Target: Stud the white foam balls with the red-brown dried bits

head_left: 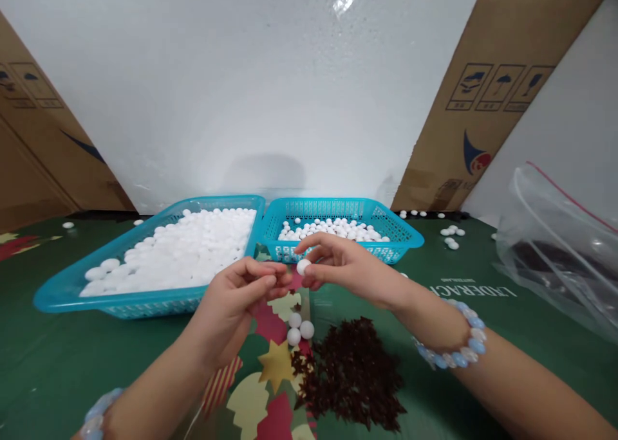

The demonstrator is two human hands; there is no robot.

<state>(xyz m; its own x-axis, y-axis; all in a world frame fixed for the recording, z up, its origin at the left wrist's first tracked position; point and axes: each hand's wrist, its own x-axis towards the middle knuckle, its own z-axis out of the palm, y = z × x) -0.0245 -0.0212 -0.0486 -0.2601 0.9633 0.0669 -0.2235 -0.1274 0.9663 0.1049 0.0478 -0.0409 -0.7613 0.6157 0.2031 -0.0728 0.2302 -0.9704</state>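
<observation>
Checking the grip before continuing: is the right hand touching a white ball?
Touching: the head view shows the right hand holding a white ball against its thumb.

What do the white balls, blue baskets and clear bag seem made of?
Balls: possibly foam, judging by their matte white surface. Baskets: likely plastic, faintly glossy, with regular lattice walls. Bag: probably thin plastic film, shiny, transparent and creased.

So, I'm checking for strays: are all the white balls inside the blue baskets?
No, the right hand holds one white ball, and three more white balls lie beside the dark brown pile.
</observation>
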